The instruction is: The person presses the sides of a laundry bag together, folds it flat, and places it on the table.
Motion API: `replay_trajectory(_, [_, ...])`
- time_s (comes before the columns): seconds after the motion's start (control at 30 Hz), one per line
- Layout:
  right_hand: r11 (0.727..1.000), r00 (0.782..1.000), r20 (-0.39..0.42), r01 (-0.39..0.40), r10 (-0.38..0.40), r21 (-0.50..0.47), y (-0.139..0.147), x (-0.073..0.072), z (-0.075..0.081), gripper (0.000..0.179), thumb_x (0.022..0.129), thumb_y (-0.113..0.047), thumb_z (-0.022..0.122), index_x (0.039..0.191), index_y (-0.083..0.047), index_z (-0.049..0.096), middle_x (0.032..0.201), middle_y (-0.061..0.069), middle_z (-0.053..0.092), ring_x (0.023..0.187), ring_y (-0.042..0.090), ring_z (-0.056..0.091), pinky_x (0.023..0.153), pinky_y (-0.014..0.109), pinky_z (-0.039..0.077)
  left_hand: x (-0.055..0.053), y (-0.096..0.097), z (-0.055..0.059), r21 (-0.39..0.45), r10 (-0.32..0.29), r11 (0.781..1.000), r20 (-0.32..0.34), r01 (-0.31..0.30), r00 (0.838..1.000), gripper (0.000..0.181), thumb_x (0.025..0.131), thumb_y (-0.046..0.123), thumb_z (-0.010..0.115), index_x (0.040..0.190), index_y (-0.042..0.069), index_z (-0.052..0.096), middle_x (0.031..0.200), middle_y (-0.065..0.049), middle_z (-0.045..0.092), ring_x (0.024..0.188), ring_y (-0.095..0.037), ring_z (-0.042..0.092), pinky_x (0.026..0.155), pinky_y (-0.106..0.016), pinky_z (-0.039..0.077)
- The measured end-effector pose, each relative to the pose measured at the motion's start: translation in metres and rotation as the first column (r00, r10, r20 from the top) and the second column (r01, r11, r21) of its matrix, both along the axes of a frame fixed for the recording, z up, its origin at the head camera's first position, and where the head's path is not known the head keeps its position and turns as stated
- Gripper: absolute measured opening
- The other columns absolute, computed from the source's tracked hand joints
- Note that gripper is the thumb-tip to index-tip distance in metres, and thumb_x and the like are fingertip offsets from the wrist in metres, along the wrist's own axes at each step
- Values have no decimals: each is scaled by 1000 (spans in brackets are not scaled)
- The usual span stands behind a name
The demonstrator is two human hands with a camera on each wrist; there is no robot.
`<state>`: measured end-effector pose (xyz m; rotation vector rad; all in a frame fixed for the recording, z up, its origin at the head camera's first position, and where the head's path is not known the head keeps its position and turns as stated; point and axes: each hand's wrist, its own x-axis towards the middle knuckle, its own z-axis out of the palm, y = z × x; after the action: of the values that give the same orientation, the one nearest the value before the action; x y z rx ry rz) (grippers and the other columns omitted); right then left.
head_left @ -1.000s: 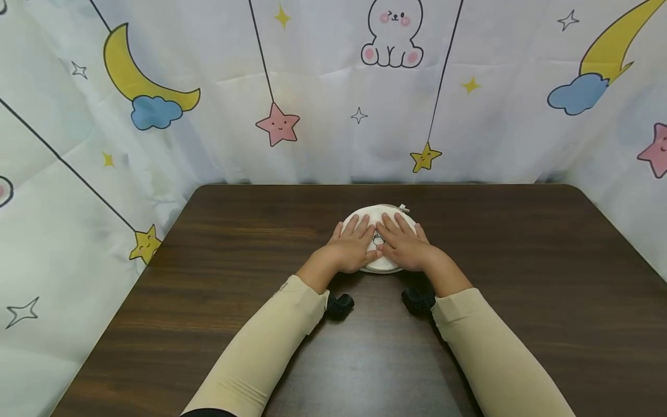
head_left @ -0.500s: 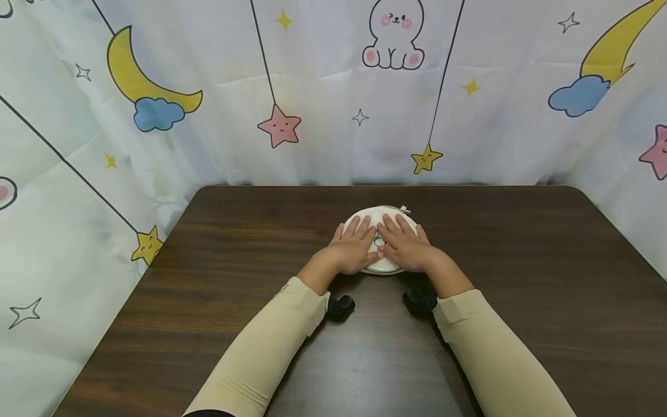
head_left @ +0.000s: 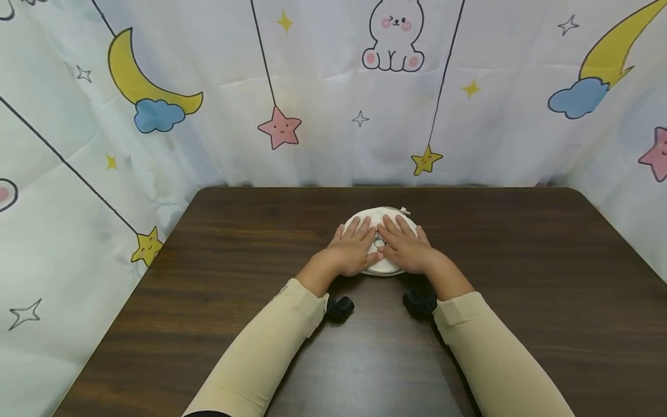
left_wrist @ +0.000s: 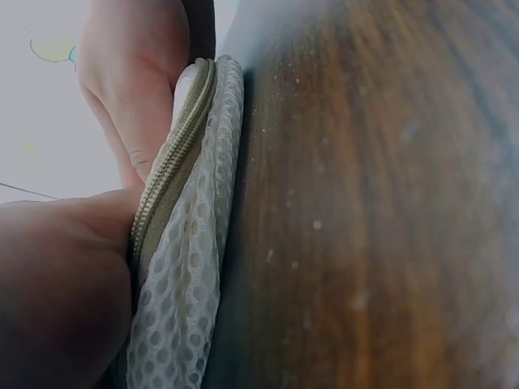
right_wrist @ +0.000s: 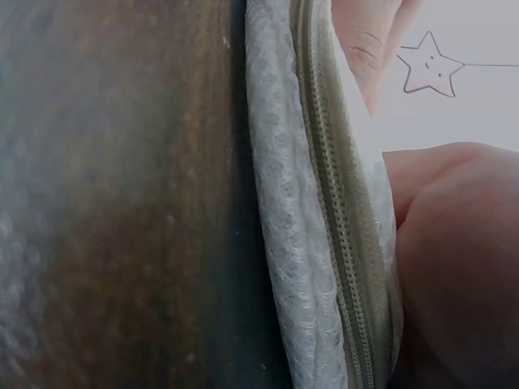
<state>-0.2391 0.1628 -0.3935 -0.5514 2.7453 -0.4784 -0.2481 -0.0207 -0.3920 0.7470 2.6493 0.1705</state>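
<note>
A round white mesh pouch [head_left: 383, 267] lies flat on the dark wooden table, a small printed figure showing between the hands. Around its side runs a beige zipper [left_wrist: 166, 174], closed along the stretch seen in both wrist views. My left hand [head_left: 350, 250] rests palm down on the pouch's left half with the fingers straight and spread. On the right half my right hand [head_left: 407, 248] lies the same way, its thumb close to the left thumb. A zipper pull [head_left: 404, 211] sticks out at the far right edge. The hands hide much of the pouch's top.
The brown table [head_left: 260, 231] reaches back to a white curtain [head_left: 323, 69] printed with stars, moons and a bear. Black wrist-worn devices [head_left: 340, 310] hang below both cream sleeves.
Both hands stay pressed on the pouch in the same place. Only the head view has shifted very slightly.
</note>
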Motion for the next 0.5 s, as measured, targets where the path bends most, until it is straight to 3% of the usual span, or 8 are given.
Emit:
replay_trajectory(0.3, [998,999,-20,37,-38,-56,1,5,7,60,107,-36,33,159,-12,16,166,10,3,152,37,-6,113,70,-2,0,-2,-1,44,-42,998,-97,46,994,73,103,59,21,160,19,0,166,0,-11,153,-21,-11,123,-46,2])
replay_trajectory(0.5, [997,998,-43,39,-42,-72,3,6,15,58,107,-34,32,158,-10,18,166,13,6,151,40,-3,114,70,-1,-1,-3,5,93,-46,994,-111,56,993,74,103,59,23,160,18,2,166,-2,-8,153,-22,-8,123,-47,4])
